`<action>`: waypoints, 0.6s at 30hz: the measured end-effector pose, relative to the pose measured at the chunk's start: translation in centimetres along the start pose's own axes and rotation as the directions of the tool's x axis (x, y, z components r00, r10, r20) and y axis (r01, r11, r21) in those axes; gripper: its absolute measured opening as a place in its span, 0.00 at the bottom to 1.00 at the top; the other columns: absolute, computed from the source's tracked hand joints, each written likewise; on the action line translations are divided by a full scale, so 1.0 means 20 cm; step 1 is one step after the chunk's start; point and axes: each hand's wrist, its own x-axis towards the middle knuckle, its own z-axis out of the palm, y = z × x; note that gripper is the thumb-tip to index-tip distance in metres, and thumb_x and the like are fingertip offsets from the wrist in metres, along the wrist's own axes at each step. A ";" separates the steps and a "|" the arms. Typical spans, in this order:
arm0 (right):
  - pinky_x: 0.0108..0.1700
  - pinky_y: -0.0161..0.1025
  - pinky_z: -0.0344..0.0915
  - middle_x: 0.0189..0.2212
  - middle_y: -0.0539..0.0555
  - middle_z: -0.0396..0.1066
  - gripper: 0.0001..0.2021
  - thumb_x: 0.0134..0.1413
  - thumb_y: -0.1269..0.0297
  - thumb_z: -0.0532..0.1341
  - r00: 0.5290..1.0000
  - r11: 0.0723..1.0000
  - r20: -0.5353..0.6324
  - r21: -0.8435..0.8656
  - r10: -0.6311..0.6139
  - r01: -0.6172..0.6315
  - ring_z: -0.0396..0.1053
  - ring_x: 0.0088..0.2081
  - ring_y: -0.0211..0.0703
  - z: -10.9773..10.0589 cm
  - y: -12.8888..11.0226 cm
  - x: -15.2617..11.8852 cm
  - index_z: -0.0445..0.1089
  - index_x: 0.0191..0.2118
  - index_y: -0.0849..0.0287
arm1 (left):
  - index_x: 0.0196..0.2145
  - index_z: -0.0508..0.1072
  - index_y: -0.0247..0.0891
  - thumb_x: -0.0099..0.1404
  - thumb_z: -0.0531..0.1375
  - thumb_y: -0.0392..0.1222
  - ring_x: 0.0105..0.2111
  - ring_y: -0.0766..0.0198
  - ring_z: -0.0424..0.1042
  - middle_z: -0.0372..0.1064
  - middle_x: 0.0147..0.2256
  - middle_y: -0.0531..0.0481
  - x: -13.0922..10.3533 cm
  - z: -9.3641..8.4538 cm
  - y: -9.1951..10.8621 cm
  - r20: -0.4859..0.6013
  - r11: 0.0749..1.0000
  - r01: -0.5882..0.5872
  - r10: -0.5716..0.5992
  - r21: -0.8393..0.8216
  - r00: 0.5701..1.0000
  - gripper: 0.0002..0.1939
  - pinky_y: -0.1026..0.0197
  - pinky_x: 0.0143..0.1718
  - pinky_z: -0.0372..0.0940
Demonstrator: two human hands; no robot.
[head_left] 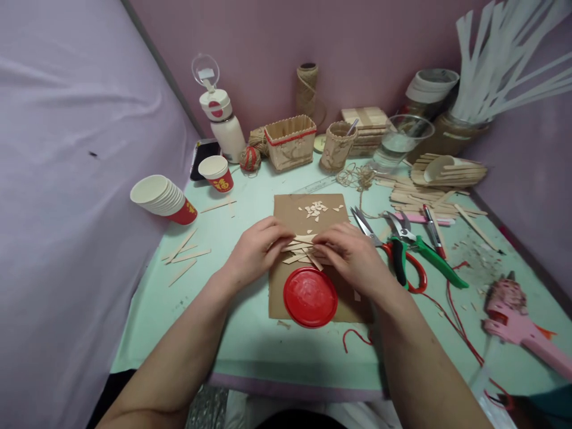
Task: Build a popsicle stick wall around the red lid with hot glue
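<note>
A loose cluster of pale wooden craft sticks point(304, 249), some crossing at angles, lies over a brown cardboard sheet point(279, 289). My left hand point(261, 247) pinches the cluster's left end, fingers curled together. At the right end, my right hand point(353, 253) grips the sticks between thumb and fingers. Both hands partly cover the ends. Beyond them on the cardboard is a small scatter of petal-shaped wood chips point(315, 210). A round red lid point(310, 297) rests on the cardboard just nearer to me than the sticks.
Scissors point(417, 280), green-handled pruning shears point(438, 259) and a pink glue gun point(513, 316) lie to the right. Paper cups point(163, 199) and loose sticks point(183, 271) are on the left. Along the back stand a white bottle point(227, 134), a wooden box point(290, 146) and a twine spool point(307, 89).
</note>
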 end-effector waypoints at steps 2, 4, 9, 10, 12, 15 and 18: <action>0.42 0.41 0.62 0.33 0.53 0.73 0.06 0.59 0.67 0.58 0.998 0.997 -0.033 0.056 0.050 -0.048 0.68 0.38 0.45 0.01 -0.02 0.00 0.72 0.34 0.56 | 0.44 0.73 0.38 0.63 0.59 0.38 0.35 0.65 0.69 0.71 0.35 0.48 0.00 0.03 0.03 -0.098 0.965 0.102 -0.129 -0.242 0.987 0.11 0.62 0.39 0.64; 0.41 0.40 0.63 0.33 0.52 0.73 0.05 0.59 0.67 0.58 0.992 0.983 -0.057 0.155 0.112 -0.102 0.69 0.38 0.44 0.02 -0.04 0.00 0.72 0.34 0.56 | 0.49 0.70 0.39 0.60 0.62 0.39 0.33 0.66 0.70 0.71 0.34 0.50 -0.01 0.06 0.06 -0.096 0.838 0.212 -0.297 -0.503 0.950 0.18 0.63 0.36 0.65; 0.43 0.40 0.64 0.35 0.52 0.73 0.05 0.59 0.66 0.58 0.986 0.959 0.043 0.229 0.162 -0.168 0.69 0.40 0.44 0.05 -0.07 0.00 0.72 0.36 0.55 | 0.32 0.76 0.35 0.61 0.62 0.42 0.28 0.67 0.69 0.72 0.30 0.50 -0.01 0.09 0.09 -0.079 0.769 0.331 -0.441 -0.548 0.894 0.07 0.64 0.32 0.65; 0.44 0.41 0.63 0.36 0.52 0.73 0.05 0.59 0.64 0.58 0.984 0.969 0.062 0.179 0.164 -0.173 0.68 0.41 0.45 0.05 -0.07 0.00 0.72 0.37 0.55 | 0.31 0.76 0.36 0.61 0.61 0.42 0.29 0.66 0.69 0.72 0.31 0.50 -0.01 0.09 0.08 -0.136 0.810 0.310 -0.426 -0.498 0.894 0.07 0.64 0.34 0.64; 0.47 0.45 0.62 0.38 0.54 0.70 0.07 0.58 0.61 0.60 0.980 0.982 0.082 0.037 0.181 -0.185 0.65 0.45 0.49 0.06 -0.06 -0.01 0.71 0.41 0.55 | 0.31 0.75 0.37 0.62 0.60 0.41 0.33 0.65 0.70 0.73 0.34 0.50 -0.01 0.07 0.07 -0.219 0.878 0.270 -0.376 -0.396 0.900 0.07 0.64 0.36 0.64; 0.47 0.48 0.62 0.40 0.56 0.66 0.12 0.55 0.60 0.62 0.971 0.970 0.110 -0.144 0.210 -0.194 0.61 0.46 0.53 0.07 -0.05 -0.01 0.69 0.44 0.56 | 0.31 0.74 0.37 0.64 0.58 0.40 0.35 0.64 0.70 0.72 0.33 0.50 -0.01 0.06 0.05 -0.186 0.923 0.257 -0.317 -0.285 0.930 0.07 0.63 0.37 0.64; 0.48 0.49 0.61 0.41 0.57 0.64 0.10 0.55 0.64 0.61 0.966 0.949 0.106 -0.237 0.237 -0.207 0.60 0.47 0.54 0.08 -0.04 -0.01 0.68 0.44 0.57 | 0.30 0.73 0.37 0.65 0.57 0.39 0.35 0.65 0.70 0.72 0.33 0.50 -0.01 0.07 0.05 -0.115 0.948 0.255 -0.279 -0.191 0.953 0.08 0.64 0.37 0.64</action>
